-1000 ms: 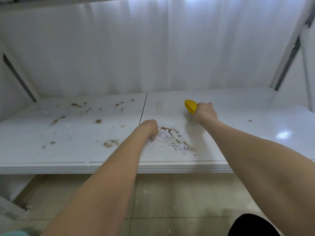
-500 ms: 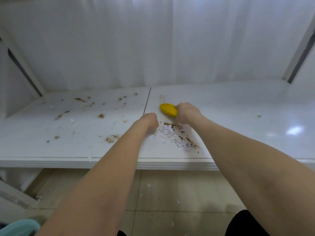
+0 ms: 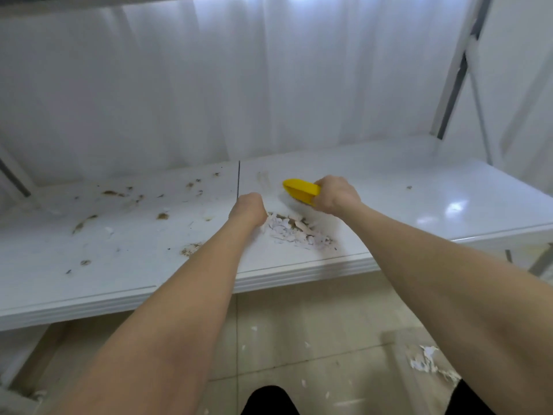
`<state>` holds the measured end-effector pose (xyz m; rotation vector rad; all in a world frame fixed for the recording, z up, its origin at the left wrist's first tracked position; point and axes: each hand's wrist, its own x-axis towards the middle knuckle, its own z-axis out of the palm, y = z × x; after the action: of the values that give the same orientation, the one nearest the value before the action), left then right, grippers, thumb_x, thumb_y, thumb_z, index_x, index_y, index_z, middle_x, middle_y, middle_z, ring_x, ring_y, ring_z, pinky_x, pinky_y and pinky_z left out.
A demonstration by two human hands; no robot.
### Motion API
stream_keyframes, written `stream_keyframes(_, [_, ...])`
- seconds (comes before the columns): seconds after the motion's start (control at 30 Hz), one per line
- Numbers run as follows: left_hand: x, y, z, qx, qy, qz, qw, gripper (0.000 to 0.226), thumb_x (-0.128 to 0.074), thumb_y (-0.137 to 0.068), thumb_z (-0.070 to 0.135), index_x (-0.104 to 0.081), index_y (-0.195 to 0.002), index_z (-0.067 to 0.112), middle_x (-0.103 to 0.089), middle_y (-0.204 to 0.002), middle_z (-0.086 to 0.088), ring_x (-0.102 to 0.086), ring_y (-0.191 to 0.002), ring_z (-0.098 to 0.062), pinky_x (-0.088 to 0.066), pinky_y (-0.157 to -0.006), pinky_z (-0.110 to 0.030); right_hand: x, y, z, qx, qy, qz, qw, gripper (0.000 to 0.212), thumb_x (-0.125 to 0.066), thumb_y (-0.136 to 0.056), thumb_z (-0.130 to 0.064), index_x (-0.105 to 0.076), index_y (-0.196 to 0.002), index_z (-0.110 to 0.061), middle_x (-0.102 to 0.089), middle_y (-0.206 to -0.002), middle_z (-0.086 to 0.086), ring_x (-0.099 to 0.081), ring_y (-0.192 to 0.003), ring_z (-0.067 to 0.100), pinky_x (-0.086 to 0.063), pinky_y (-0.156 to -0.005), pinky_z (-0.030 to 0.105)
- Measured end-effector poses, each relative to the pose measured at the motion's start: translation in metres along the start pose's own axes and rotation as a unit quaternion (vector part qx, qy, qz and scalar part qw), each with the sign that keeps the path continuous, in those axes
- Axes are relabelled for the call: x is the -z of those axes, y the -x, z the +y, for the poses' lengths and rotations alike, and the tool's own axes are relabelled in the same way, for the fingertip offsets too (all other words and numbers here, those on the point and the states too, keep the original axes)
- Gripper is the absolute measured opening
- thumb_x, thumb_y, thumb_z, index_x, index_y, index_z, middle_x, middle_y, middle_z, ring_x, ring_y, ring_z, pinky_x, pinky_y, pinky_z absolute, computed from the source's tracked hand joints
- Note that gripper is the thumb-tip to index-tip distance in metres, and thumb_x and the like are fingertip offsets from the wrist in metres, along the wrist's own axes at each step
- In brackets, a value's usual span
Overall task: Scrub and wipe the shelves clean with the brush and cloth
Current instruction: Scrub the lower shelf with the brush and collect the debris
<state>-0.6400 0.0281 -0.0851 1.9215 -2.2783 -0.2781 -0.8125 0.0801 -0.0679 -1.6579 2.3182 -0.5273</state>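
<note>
**Brush down behind the swept pile**

My right hand (image 3: 336,195) is curled round the back end of the yellow brush (image 3: 300,189). The brush sits on the white shelf (image 3: 404,205), just behind a pile of paper scraps (image 3: 299,233) mixed with brown crumbs. My left hand (image 3: 248,209) is balled up at the pile's left edge; I cannot tell whether it holds anything. Brown specks (image 3: 162,216) dot the shelf's left panel. More white flakes (image 3: 425,359) lie on the floor tiles below.

left hand (image 3: 248,209): 1 | right hand (image 3: 336,195): 1 | brush (image 3: 300,189): 1 | shelf panels (image 3: 119,244) (image 3: 404,202): 2 | paper-scrap piles (image 3: 299,233) (image 3: 425,360): 2
</note>
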Motion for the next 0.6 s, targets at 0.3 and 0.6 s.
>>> stream_keyframes(0.3, [-0.014, 0.009, 0.025, -0.041, 0.041, 0.043, 0.997, 0.031, -0.063, -0.089, 0.034, -0.065, -0.105, 0.008, -0.065, -0.107, -0.01, -0.061, -0.1, -0.03, -0.048, -0.076, -0.033, -0.011, 0.021, 0.006, -0.058, -0.062, -0.003, 0.996, 0.022, -0.056, -0.084, -0.017, -0.067, -0.102, -0.015, -0.064, -0.103, 0.013, -0.057, -0.088, 0.03, -0.043, -0.072, 0.029])
stream_keyframes(0.6, [-0.027, -0.007, 0.044, -0.073, 0.09, 0.09, 0.989, 0.038, -0.034, -0.102, 0.026, -0.063, -0.114, 0.004, -0.063, -0.113, -0.019, -0.058, -0.104, -0.035, -0.043, -0.08, -0.035, -0.001, 0.01, 0.034, -0.155, -0.085, 0.08, 0.981, 0.023, -0.054, -0.088, -0.019, -0.061, -0.109, -0.013, -0.06, -0.113, 0.012, -0.059, -0.102, 0.033, -0.042, -0.074, 0.031])
